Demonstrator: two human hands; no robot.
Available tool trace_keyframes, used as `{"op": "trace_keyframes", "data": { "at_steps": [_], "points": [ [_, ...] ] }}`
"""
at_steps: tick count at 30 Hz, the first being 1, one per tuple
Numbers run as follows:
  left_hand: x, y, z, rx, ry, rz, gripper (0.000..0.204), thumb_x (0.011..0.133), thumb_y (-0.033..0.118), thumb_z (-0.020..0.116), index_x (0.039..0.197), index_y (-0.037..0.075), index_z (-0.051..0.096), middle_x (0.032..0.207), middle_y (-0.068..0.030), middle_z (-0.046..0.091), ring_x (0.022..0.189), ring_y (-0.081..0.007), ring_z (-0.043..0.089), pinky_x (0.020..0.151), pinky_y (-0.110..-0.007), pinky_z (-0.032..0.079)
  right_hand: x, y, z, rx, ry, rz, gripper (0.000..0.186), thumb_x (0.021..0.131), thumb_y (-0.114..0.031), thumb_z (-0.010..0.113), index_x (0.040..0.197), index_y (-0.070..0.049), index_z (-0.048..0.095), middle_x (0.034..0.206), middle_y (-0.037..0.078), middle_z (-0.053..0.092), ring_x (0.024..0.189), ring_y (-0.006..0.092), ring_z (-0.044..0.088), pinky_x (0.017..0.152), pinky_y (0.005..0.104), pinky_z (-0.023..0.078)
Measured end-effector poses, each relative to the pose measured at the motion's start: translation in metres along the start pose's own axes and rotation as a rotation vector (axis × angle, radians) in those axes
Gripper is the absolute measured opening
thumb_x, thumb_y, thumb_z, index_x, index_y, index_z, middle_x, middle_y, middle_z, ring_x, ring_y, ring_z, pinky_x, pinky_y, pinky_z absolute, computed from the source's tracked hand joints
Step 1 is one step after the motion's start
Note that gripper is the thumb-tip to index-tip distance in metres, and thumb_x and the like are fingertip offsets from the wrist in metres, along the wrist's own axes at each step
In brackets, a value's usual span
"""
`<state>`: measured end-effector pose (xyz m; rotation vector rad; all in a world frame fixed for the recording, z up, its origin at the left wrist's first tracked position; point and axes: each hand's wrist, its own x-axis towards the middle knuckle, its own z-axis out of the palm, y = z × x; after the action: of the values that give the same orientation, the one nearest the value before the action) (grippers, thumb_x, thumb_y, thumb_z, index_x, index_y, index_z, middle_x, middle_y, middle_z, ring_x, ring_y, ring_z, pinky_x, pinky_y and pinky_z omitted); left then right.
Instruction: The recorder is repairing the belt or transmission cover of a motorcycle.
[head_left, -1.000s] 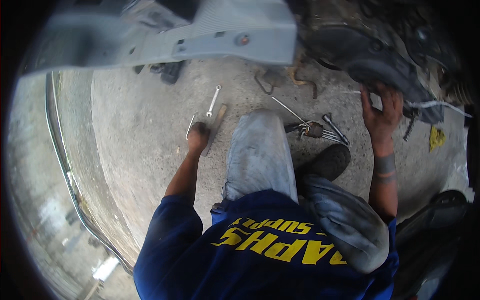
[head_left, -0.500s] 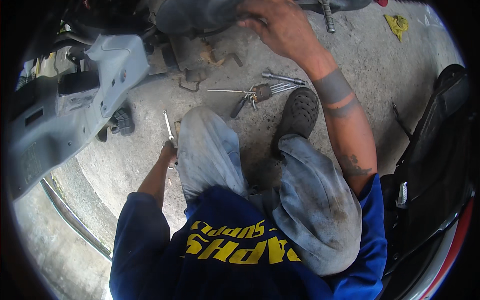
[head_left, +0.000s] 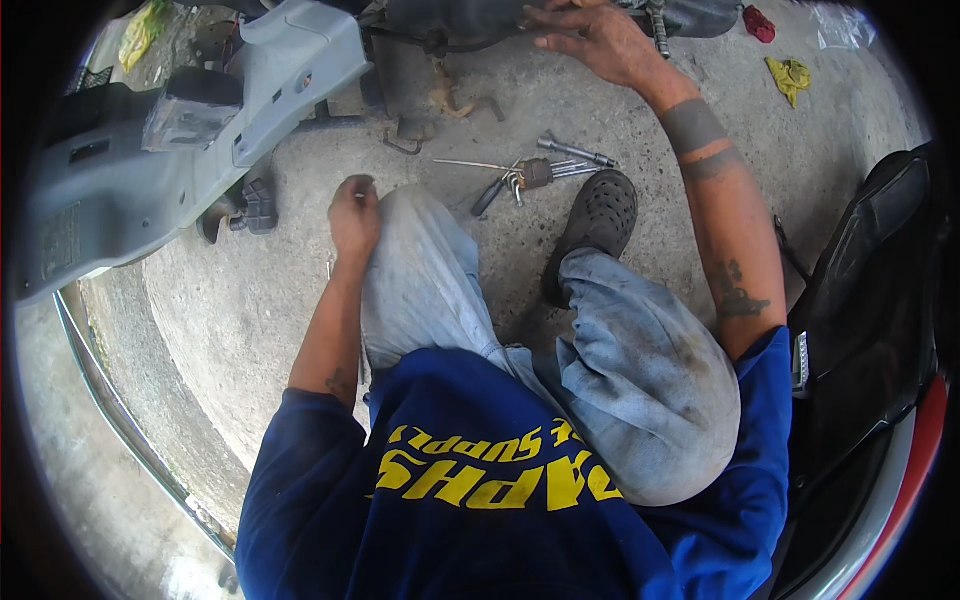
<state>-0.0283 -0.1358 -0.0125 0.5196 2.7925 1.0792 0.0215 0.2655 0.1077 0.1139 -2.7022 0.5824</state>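
My right hand [head_left: 590, 42] is at the top edge, its fingers stretched out and apart beside a dark rounded vehicle part [head_left: 455, 22]. I cannot tell whether the fingertips touch it. My left hand [head_left: 354, 218] hovers just left of my knee, fingers curled in; what they hold, if anything, is hidden. On the concrete between the hands lie a socket wrench [head_left: 577, 150], a screwdriver with a dark handle [head_left: 488, 197] and a bunch of hex keys in a brown holder [head_left: 538, 174].
A grey plastic panel [head_left: 215, 150] juts in from the left, a black rubbery part [head_left: 260, 207] beneath it. Rusty metal pieces [head_left: 450, 98] lie near the vehicle. A ratchet handle [head_left: 659, 30], yellow cloth [head_left: 789, 78] and red cloth [head_left: 758, 24] are at upper right; a black seat [head_left: 870, 270] stands right.
My left hand has risen forward from low beside my knee; the spanner near it no longer shows. My right hand's fingers have spread. The whole view has shifted slightly.
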Motion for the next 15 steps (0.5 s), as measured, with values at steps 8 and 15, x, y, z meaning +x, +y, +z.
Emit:
{"op": "trace_keyframes", "data": {
  "at_steps": [8,15],
  "points": [
    [0.074,0.165,0.178,0.184,-0.542,0.190,0.029,0.086,0.024,0.063,0.107,0.004,0.064,0.108,-0.0172,0.065,0.103,-0.0363,0.061,0.089,-0.045,0.048,-0.013,-0.011,0.028,0.282,0.183,0.106,0.037,0.084,-0.031,0.069,0.119,-0.019,0.068,0.115,0.007,0.058,0.115,0.0256,0.050,0.099,0.0395,0.041],
    [0.077,0.164,0.231,0.306,-0.697,-0.265,0.043,0.084,0.034,0.066,0.113,0.002,0.062,0.125,-0.0185,0.059,0.116,-0.0343,0.058,0.097,-0.043,0.046,0.007,-0.001,0.011,0.289,0.062,0.136,0.029,0.081,-0.025,0.071,0.109,-0.016,0.072,0.098,0.006,0.062,0.098,0.0253,0.056,0.090,0.0378,0.044]
  ]
}}
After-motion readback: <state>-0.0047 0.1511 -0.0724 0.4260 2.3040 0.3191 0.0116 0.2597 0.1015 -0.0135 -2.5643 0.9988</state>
